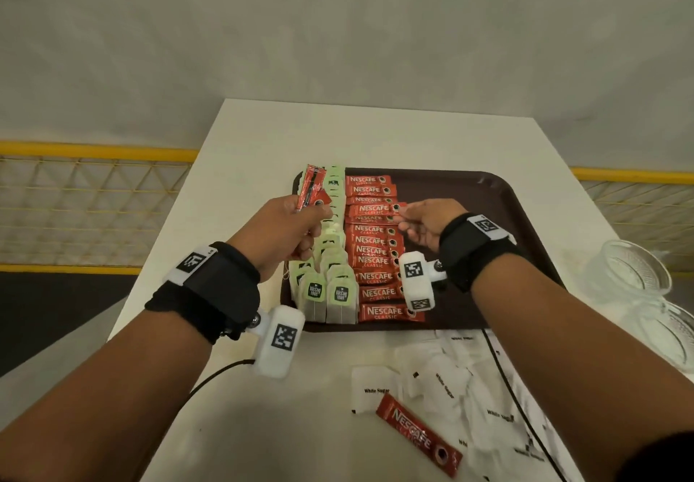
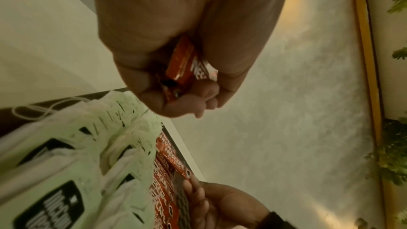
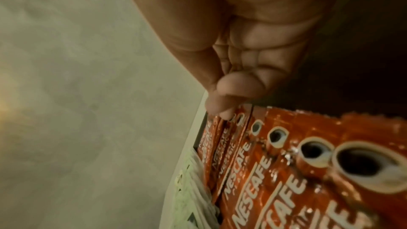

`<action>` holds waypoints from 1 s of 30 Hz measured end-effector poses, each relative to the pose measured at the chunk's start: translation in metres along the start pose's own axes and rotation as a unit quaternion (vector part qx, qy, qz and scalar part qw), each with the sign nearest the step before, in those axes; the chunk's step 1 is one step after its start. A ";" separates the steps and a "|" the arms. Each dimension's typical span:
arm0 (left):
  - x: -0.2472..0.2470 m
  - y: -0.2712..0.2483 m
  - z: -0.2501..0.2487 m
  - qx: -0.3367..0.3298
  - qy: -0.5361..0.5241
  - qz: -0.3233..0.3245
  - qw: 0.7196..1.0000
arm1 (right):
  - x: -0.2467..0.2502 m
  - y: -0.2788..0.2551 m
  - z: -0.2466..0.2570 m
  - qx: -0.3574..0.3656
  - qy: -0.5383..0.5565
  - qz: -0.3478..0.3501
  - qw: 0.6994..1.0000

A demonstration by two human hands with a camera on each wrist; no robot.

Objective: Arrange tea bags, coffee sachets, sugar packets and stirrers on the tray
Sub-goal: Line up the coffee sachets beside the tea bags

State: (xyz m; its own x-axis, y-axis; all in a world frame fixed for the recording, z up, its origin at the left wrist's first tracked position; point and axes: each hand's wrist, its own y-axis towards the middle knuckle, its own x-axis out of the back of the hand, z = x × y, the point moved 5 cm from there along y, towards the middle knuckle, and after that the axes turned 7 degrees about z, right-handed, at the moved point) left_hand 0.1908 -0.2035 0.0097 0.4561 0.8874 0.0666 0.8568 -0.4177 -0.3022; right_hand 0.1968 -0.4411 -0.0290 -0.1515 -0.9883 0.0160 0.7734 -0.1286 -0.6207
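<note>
The left hand (image 1: 291,232) is curled round a small bundle of coffee sachets (image 1: 310,192), held upright over the tea bags (image 1: 330,256) on the tray (image 1: 499,188). The right hand (image 1: 426,224) pinches the near end of one sachet (image 1: 373,210) partway up the coffee row just left of its fingers. To do this well, I would slide that sachet square with its neighbours before letting go, then feed the next from the bundle. Sugar packets (image 1: 443,380) and one stray sachet (image 1: 418,440) lie on the tabletop (image 1: 263,136) below the right forearm. No stirrers are visible.
</note>
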 end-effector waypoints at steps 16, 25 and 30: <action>0.005 0.000 0.014 0.052 -0.117 0.074 0.989 | -0.004 0.016 0.015 0.083 -0.153 -0.057 0.983; -0.010 0.009 0.006 -0.017 0.011 0.081 0.997 | -0.057 -0.035 0.030 0.180 -0.194 0.185 0.946; 0.000 0.012 0.005 -0.026 0.012 0.020 0.999 | -0.022 -0.031 0.026 0.133 -0.033 0.135 0.981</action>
State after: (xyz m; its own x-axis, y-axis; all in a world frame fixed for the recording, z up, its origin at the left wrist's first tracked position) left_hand 0.1997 -0.2072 0.0018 0.4949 0.8653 0.0795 0.8492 -0.4622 -0.2553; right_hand 0.1924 -0.4172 0.0102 0.1139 -0.9914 -0.0640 0.9144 0.1298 -0.3835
